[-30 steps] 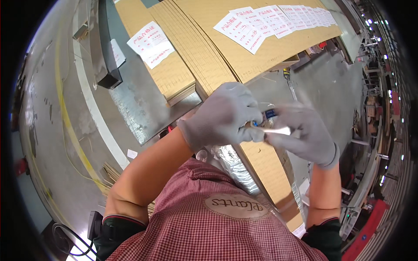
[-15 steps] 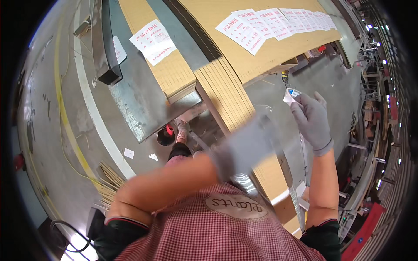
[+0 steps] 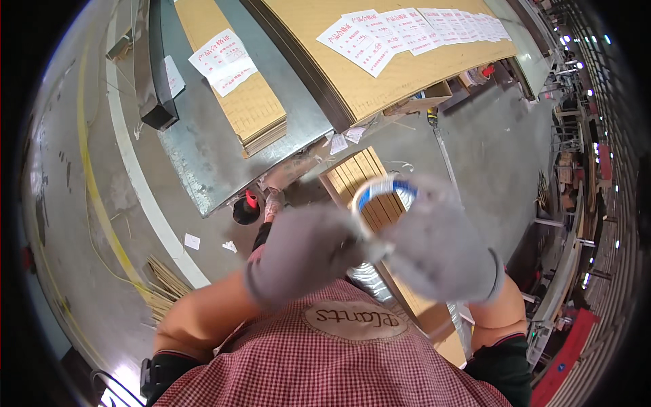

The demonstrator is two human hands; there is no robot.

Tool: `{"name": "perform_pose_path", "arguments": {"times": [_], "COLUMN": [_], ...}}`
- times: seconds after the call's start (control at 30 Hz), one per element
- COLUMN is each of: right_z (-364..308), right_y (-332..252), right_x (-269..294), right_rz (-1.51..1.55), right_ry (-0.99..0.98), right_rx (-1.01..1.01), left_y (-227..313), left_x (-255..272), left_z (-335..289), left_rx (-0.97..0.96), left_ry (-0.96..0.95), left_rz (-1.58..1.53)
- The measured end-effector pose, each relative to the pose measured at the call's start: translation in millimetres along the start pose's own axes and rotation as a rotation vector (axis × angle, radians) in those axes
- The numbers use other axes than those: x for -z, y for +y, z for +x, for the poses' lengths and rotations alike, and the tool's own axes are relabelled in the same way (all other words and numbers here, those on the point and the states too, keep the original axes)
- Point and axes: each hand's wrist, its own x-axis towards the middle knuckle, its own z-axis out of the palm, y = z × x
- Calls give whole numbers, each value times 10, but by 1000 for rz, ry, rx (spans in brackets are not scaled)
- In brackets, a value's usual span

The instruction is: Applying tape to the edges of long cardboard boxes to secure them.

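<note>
My right hand (image 3: 441, 247), in a grey glove, is closed around a tape roll (image 3: 364, 195) with a white rim and blue inside, held in front of my chest. Against the roll's near side is my gloved left hand (image 3: 305, 251), its fingers drawn together. What they pinch is blurred and hidden. Below the hands lies a bundle of long tan board strips (image 3: 349, 175), partly covered by the roll and gloves. Shiny silvery wrapping (image 3: 369, 279) shows beside the bundle, close to my checked apron (image 3: 325, 366).
Printed sheets (image 3: 359, 42) overlap on a tan board stack (image 3: 308, 24) at the far right. Another sheet (image 3: 224, 62) lies on narrower boards (image 3: 254, 115) on a metal table (image 3: 190, 159). A dark beam (image 3: 154, 88) stands left; thin sticks (image 3: 165, 285) lie on the floor.
My left hand has come back from a blurred reach over the strips to the tape roll. The right hand brought the roll inward and left. The bundle's far end now sits nearer, exposing floor beyond.
</note>
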Motion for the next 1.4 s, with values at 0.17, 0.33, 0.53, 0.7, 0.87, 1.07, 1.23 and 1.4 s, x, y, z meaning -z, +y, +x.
{"name": "perform_pose_path", "arguments": {"times": [0.17,0.33,0.53,0.7,0.87,1.07,1.23,1.4], "right_z": [201,497,532,418,525,532,482,199], "right_y": [563,1803,1424,905,115,143,220,419], "right_x": [187,-1244,-1323,-1026,-979,-1020,-1140,-1292], "right_rz": [166,452,935,879,-168,-191,-22,451], "right_ry": [-91,-296,-327,106,122,99,360,504], "right_rx": [-88,-161,-240,-679,-174,-194,-165,-74], "left_y": [-443,-1687,-1452,-1548,-1738,-1856,-448,-599], "left_x": [286,-960,-904,-1048,-1427,-630,552,-47], "left_z": [-625,-412,-336,-390,-365,-727,-124,529], "left_rx": [40,213,495,605,454,490,-26,113], "left_ry": [-2,59,-149,-91,47,-340,-157,-100], "left_rz": [-93,-641,-1067,-1062,-862,-428,-210,-576]}}
